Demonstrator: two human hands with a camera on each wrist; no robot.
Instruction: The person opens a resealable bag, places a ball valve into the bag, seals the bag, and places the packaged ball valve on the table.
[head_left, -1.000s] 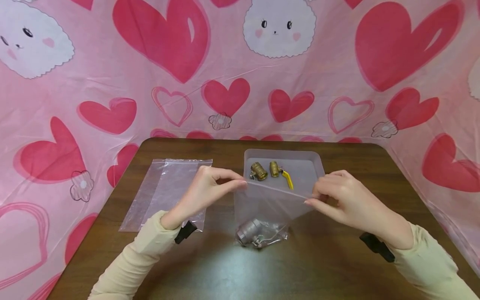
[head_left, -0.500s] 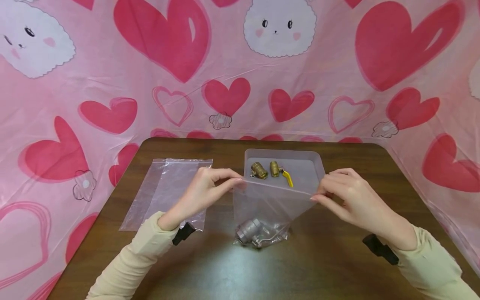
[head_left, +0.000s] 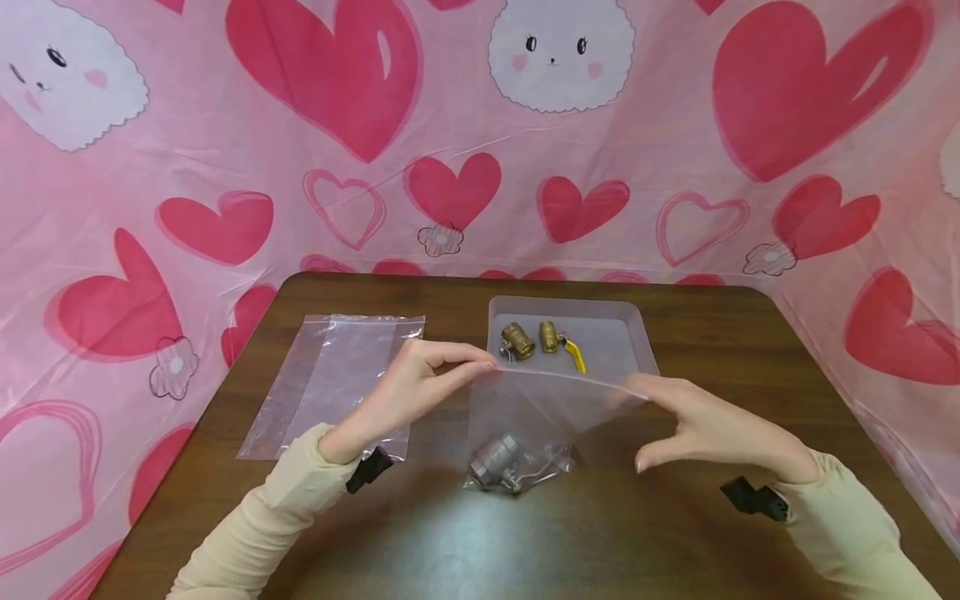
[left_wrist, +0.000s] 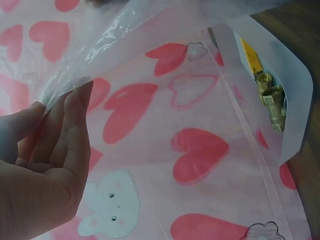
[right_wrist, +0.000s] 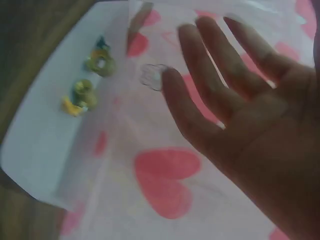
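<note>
A clear zip bag (head_left: pixel 517 404) stands between the hands, its top edge stretched sideways. Inside it at the bottom lies a grey metal ball valve (head_left: pixel 495 460) with a lever handle. My left hand (head_left: pixel 423 379) pinches the bag's upper left corner between thumb and fingers, and the left wrist view shows the same pinch on the film. At the bag's upper right corner my right hand (head_left: pixel 705 421) has its fingers extended behind the film, the thumb well apart from them. The right wrist view shows those fingers spread.
Behind the bag a translucent plastic tray (head_left: pixel 600 312) holds a brass valve (head_left: pixel 517 342) and a smaller brass valve with a yellow lever (head_left: pixel 574 356). More flat clear zip bags (head_left: pixel 337 375) lie on the wooden table (head_left: pixel 450 542) to the left.
My right hand has let go of the bag's right corner and spread its fingers, thumb dropping away. The left hand keeps its pinch with hardly any movement.
</note>
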